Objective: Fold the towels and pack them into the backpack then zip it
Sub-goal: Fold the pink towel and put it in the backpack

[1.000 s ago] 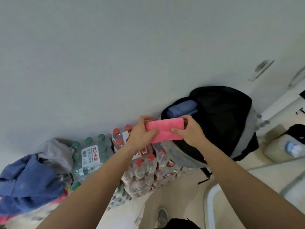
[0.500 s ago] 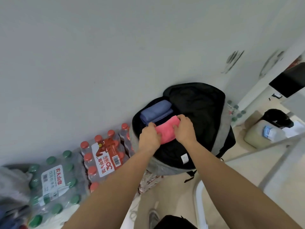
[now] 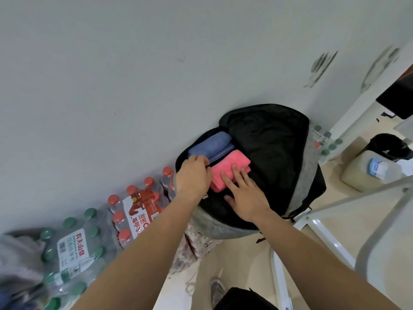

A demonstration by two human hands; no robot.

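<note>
A black and grey backpack [image 3: 304,175] lies open against the wall. Inside it a folded blue towel [image 3: 212,145] lies next to a folded pink towel [image 3: 230,166]. My right hand [image 3: 245,193] lies flat with straight fingers, its fingertips pressing on the pink towel. My left hand [image 3: 193,175] has curled fingers at the backpack's left rim, beside the blue towel; what it holds is hidden under the hand.
Shrink-wrapped packs of red-capped bottles [image 3: 136,209] and green-capped bottles [image 3: 71,249] stand left of the backpack along the wall. A pile of unfolded cloth [image 3: 15,260] sits at far left. A white metal frame [image 3: 330,222] and a plastic jug [image 3: 368,171] are to the right.
The pink towel went from held in front of the backpack to lying inside it beside the blue towel. My right hand has flattened on it; my left hand moved to the rim.
</note>
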